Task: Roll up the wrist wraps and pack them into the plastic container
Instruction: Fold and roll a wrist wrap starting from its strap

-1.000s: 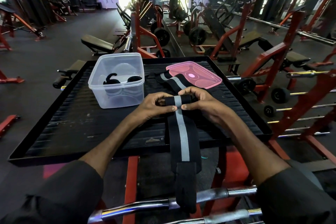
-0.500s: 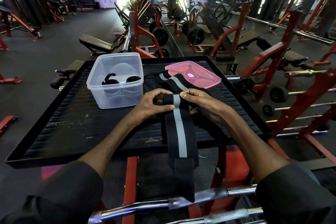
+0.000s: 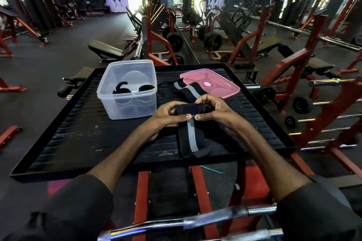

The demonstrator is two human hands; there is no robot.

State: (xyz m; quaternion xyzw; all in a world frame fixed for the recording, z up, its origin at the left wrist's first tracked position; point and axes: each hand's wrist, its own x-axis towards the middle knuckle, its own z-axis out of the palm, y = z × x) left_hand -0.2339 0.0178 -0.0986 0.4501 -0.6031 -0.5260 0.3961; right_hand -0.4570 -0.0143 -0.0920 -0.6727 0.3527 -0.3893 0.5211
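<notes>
A black wrist wrap (image 3: 191, 137) with a grey centre stripe lies lengthwise on the black ribbed platform (image 3: 82, 139). Its far end is wound into a thick roll (image 3: 189, 108). My left hand (image 3: 168, 117) grips the roll's left side and my right hand (image 3: 213, 110) its right side, thumbs pressing the front. A second striped wrap (image 3: 183, 89) lies flat behind my hands. The clear plastic container (image 3: 127, 89) stands to the left, open, with black rolled wraps (image 3: 121, 90) inside.
The container's pink lid (image 3: 210, 82) lies at the platform's back right. A chrome barbell (image 3: 195, 223) crosses just below the platform's near edge. Red racks (image 3: 305, 76), benches and weight plates surround the platform.
The roll has grown thicker. The wrap's tail, which hung over the platform's near edge, has been drawn up and now ends on the platform.
</notes>
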